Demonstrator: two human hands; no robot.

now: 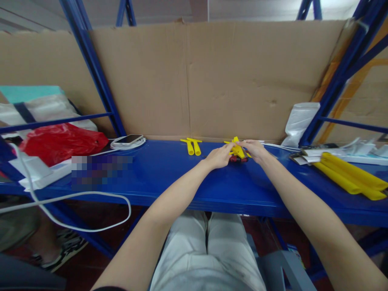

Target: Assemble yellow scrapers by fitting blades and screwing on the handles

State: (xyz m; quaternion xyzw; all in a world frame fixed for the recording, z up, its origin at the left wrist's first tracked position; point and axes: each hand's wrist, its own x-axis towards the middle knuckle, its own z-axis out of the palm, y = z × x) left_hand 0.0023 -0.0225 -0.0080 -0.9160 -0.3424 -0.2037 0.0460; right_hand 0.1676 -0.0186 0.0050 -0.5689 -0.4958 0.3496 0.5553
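At the far side of the blue tabletop, both hands meet over a small yellow plastic piece (239, 151). My left hand (220, 157) closes on its left side, fingers bent in toward it. From the right, the fingertips of my right hand (254, 148) pinch at the same piece. A red and dark object (238, 159) lies right below the yellow piece; its kind is too small to make out. To the left of my hands, two yellow T-shaped tubes (190, 148) lie side by side, apart from my fingers.
Yellow tubular pieces (348, 176) lie at the right by a white power strip (360, 157). A phone (129, 139) rests on a coiled white cable at the left, near a red plastic bag (63, 141). Cardboard (230, 81) stands behind; a loose cable (100, 230) hangs over the front edge.
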